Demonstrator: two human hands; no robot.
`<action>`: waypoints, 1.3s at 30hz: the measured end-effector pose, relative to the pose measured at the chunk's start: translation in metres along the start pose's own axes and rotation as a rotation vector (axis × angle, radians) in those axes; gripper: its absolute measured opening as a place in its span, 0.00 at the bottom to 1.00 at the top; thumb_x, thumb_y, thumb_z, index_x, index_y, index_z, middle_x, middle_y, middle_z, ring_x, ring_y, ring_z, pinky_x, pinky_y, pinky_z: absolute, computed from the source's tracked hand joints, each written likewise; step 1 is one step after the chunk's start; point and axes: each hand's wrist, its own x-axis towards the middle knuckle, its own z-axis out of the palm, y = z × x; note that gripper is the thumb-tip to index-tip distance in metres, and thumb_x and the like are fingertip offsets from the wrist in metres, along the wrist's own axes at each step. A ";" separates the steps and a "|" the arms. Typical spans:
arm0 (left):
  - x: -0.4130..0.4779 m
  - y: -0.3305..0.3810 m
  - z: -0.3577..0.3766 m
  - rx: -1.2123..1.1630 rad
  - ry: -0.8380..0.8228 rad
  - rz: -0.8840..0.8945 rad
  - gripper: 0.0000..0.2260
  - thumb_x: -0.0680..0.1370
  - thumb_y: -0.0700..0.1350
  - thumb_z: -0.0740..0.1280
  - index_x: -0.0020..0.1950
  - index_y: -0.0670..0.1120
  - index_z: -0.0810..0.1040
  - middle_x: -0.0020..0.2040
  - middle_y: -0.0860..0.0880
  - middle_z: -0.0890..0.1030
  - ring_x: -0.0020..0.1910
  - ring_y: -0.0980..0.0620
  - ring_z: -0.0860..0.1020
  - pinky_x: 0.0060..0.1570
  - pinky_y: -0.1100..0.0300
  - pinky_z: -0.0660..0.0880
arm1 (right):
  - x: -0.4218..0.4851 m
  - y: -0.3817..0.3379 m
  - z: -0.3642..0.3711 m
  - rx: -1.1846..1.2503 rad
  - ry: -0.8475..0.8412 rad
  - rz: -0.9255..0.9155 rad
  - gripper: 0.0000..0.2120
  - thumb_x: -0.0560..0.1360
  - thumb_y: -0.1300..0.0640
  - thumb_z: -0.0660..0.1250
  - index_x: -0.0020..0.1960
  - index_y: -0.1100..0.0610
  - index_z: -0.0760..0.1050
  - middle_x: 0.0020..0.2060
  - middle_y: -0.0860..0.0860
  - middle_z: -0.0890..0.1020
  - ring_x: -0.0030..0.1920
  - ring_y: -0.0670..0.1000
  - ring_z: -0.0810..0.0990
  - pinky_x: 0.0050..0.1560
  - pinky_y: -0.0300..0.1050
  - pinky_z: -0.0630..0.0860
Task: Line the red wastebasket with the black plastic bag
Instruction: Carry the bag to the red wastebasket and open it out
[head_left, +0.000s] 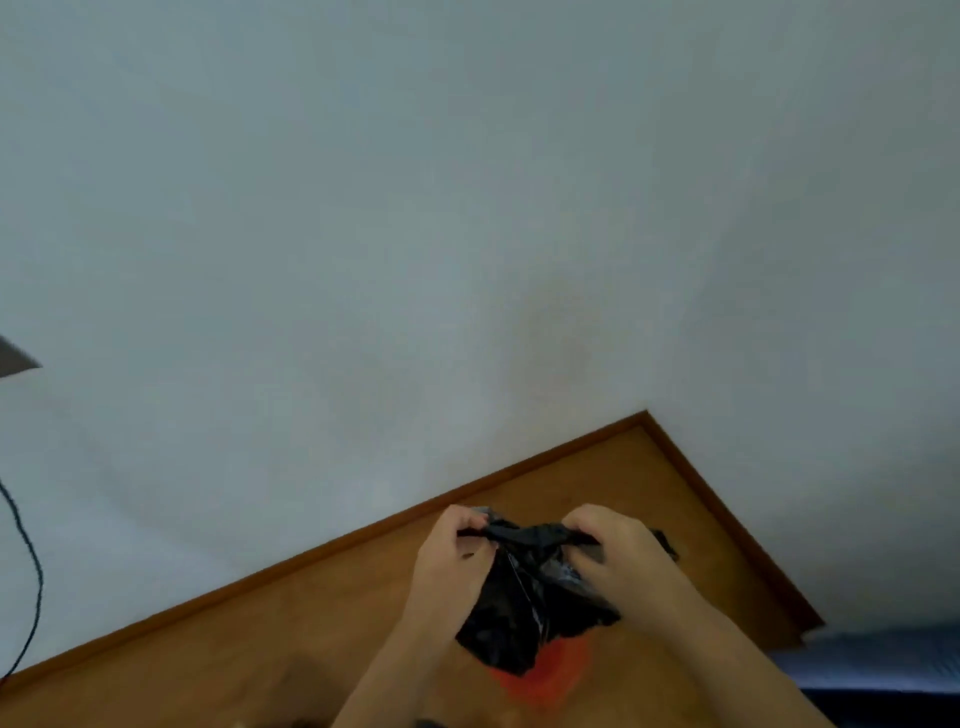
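Held black bag covers red wastebasket; cable left

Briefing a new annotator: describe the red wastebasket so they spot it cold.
Start at the wooden floor in the corner where the white walls meet. Near the bottom edge, the left hand and right hand grip a crumpled black plastic bag. The red wastebasket is the blurred patch peeking out just under the bag, the only red thing in view.
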 end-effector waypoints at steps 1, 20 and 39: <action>0.003 0.001 0.005 0.047 -0.043 0.018 0.11 0.74 0.34 0.65 0.44 0.52 0.75 0.50 0.51 0.80 0.48 0.55 0.79 0.47 0.61 0.77 | -0.004 0.006 0.002 0.022 0.017 0.034 0.04 0.74 0.61 0.64 0.46 0.53 0.75 0.41 0.45 0.77 0.43 0.43 0.75 0.42 0.32 0.71; 0.050 0.005 0.046 0.321 -1.109 -0.016 0.06 0.77 0.47 0.63 0.48 0.57 0.79 0.47 0.57 0.81 0.46 0.61 0.79 0.51 0.62 0.76 | -0.065 -0.040 0.073 0.113 0.575 0.640 0.23 0.73 0.71 0.61 0.62 0.50 0.73 0.46 0.47 0.77 0.48 0.47 0.77 0.47 0.38 0.73; 0.006 -0.007 0.035 0.372 -1.126 0.268 0.09 0.76 0.40 0.66 0.43 0.54 0.78 0.46 0.55 0.81 0.46 0.63 0.77 0.47 0.70 0.73 | -0.101 -0.036 0.104 -0.123 0.333 0.713 0.34 0.69 0.43 0.67 0.70 0.48 0.57 0.69 0.45 0.62 0.72 0.49 0.50 0.70 0.55 0.37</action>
